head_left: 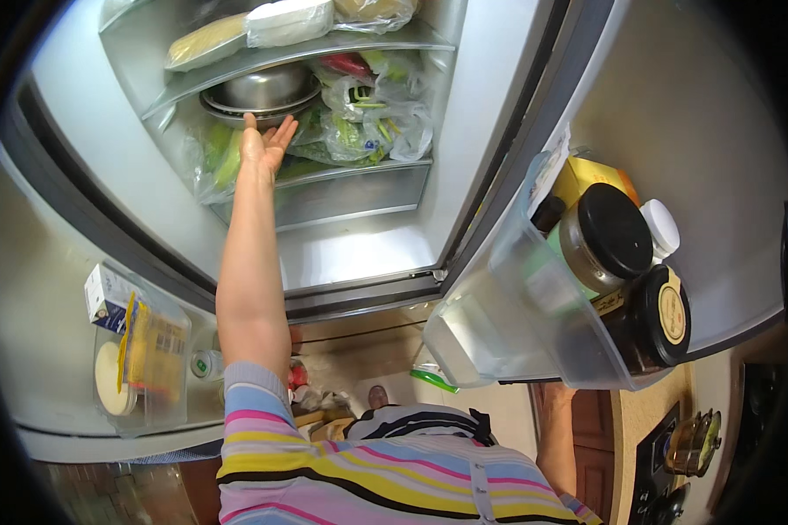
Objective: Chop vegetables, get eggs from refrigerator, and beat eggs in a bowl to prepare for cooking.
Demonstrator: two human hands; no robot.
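My left hand (262, 149) reaches into the open refrigerator, palm up and fingers apart. Its fingertips are at the near rim of a stainless-steel bowl (226, 115); whether they bear its weight is unclear. Another steel bowl (269, 86) is turned upside down over it. The bowls sit among bagged green vegetables (348, 131), under a glass shelf (394, 43). My right forearm (557, 446) goes up behind the right door's clear bin (525, 315); the right hand is hidden there.
Wrapped food packs (289, 23) lie on the upper shelf. A clear drawer (354, 193) is below the vegetables. Black-lidded jars (616, 230) fill the right door bin. The left door bin (177, 367) holds packets. At lower right, a pot (686, 446) stands on a stove.
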